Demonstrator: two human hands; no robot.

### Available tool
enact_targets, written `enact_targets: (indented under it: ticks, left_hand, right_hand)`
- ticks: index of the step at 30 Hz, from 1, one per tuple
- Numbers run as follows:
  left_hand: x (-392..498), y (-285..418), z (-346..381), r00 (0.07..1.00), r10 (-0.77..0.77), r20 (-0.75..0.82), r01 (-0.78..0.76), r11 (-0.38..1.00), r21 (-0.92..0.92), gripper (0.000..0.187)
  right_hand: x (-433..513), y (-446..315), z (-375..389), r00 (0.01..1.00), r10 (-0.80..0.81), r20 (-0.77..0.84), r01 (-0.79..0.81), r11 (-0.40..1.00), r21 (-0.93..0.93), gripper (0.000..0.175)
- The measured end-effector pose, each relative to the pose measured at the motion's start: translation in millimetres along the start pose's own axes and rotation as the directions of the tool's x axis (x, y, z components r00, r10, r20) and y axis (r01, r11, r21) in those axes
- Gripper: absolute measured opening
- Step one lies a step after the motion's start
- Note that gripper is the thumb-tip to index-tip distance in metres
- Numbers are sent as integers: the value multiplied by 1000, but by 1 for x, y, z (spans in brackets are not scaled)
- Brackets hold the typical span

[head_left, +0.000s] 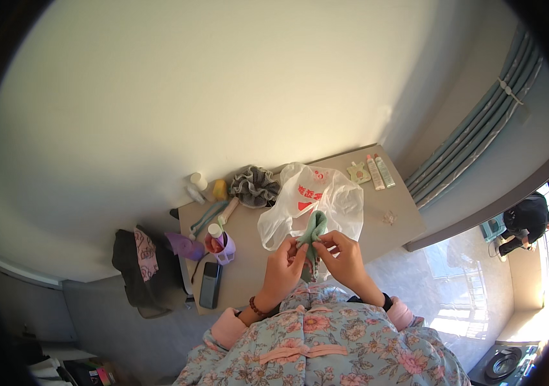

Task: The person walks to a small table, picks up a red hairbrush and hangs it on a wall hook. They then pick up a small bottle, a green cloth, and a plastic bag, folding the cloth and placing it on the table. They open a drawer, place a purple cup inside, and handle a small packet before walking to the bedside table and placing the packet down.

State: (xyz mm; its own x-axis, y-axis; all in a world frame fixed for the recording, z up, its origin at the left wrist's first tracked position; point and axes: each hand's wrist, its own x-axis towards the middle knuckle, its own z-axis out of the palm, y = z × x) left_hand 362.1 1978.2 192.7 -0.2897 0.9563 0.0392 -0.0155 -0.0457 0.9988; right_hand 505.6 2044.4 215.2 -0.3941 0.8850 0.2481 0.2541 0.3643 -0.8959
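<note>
Between both hands, over the near edge of the table, is a green fabric piece [314, 232], folded at its top, with a patterned lower end hanging towards the floral garment. My left hand [281, 268] pinches its left side between thumb and fingers. The fingers of my right hand [342, 258] grip its right side. Just behind the fabric lies a crumpled white translucent plastic bag [284, 212] with red print on the table [250, 270]. What the fabric piece is cannot be told from its folded shape.
Left on the table are a black phone-like device [210, 284], a purple holder [225, 254], a yellow item [220, 189] and a checked ruffled scrunchie [255, 187]. Two tubes [375, 172] and a green packet [359, 172] lie back right. A person [525, 222] is at far right.
</note>
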Motion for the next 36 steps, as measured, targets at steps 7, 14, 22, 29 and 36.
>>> enact_targets:
  ticks: [7, 14, 22, 29, 36]
  left_hand:
    - [6, 4, -1, 996, 70, -50, -61, 983, 174, 23]
    - [11, 13, -1, 998, 25, 55, -39, 966, 255, 24]
    - [18, 2, 8, 984, -7, 178, 29, 992, -126, 27]
    - [32, -7, -4, 964, -202, 171, 230, 958, -170, 25]
    - [40, -1, 16, 974, -85, 210, 163, 907, -388, 24]
  right_hand:
    - [4, -2, 0, 998, 61, -8, -61, 996, 62, 16]
    - [5, -2, 4, 995, 95, -24, -91, 987, 132, 13]
    - [11, -5, -15, 998, 8, 62, -16, 992, 126, 12]
    - [13, 7, -38, 977, -172, -124, 172, 985, -10, 45]
    - [9, 23, -53, 911, 309, 274, -399, 828, 393, 41]
